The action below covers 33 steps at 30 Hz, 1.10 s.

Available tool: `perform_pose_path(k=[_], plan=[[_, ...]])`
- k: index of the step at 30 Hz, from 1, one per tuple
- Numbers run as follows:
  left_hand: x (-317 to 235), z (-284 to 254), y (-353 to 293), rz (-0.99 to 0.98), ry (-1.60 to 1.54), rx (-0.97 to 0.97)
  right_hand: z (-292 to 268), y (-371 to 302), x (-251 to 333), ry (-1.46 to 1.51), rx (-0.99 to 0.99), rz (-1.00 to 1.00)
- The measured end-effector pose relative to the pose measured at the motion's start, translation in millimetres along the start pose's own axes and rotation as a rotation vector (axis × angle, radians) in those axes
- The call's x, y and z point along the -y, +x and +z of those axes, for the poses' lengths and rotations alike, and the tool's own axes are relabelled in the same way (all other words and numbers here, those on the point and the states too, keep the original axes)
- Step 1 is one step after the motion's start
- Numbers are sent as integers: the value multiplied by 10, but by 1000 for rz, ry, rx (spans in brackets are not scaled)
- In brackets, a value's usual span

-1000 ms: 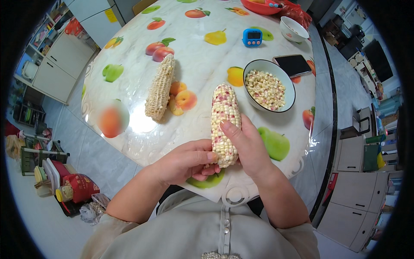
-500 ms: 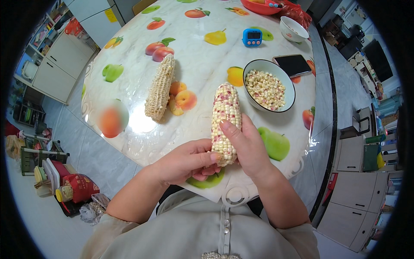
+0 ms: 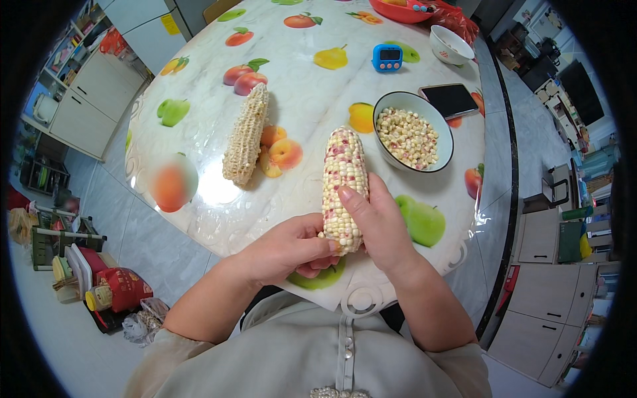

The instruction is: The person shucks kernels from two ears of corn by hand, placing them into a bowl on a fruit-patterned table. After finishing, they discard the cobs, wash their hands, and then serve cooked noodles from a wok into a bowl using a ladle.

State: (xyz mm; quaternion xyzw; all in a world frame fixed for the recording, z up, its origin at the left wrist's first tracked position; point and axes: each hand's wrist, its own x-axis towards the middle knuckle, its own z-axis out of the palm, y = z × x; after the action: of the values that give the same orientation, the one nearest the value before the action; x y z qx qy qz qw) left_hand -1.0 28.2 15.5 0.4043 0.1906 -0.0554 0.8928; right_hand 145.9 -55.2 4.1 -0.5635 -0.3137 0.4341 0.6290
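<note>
Between my two hands, over the near edge of the table, is an ear of corn (image 3: pixel 344 174) with cream and purple-red kernels, its tip pointing away from me. My right hand (image 3: pixel 381 222) grips its right side, the thumb lying across the kernels. At the bottom end, my left hand (image 3: pixel 292 249) is closed on the ear, thumb pressed against the lowest kernels; its fingertips are partly hidden. A bare corn cob (image 3: pixel 247 136) lies on the table to the left. To the right of the ear stands a dark-rimmed bowl (image 3: pixel 443 161) containing loose kernels (image 3: pixel 408 136).
The table (image 3: pixel 199 229) has a fruit-patterned cover. Behind the bowl lies a phone (image 3: pixel 449 100), with a blue timer (image 3: pixel 387 58) and a white bowl (image 3: pixel 451 45) farther back. A red basin (image 3: pixel 401 12) sits at the far edge. Cabinets (image 3: pixel 99 99) and bagged goods (image 3: pixel 123 288) stand around.
The ear of corn has turned slightly in my hands and tilted a little to the left. My left thumb has shifted slightly at its base.
</note>
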Motion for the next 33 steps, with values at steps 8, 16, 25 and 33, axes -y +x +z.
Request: perform_pose_path(k=[8, 16, 25, 33], plan=[[-26, 3, 18, -38, 13, -4, 23, 10, 3, -53, -18, -33], [-21, -54, 1, -52, -83, -29, 2, -4, 72, 21, -15, 61], [-6, -73, -11, -57, -196, -12, -3, 0, 38, 28, -16, 43], [35, -93, 3, -11, -158, 74, 0, -16, 85, 55, -30, 61]])
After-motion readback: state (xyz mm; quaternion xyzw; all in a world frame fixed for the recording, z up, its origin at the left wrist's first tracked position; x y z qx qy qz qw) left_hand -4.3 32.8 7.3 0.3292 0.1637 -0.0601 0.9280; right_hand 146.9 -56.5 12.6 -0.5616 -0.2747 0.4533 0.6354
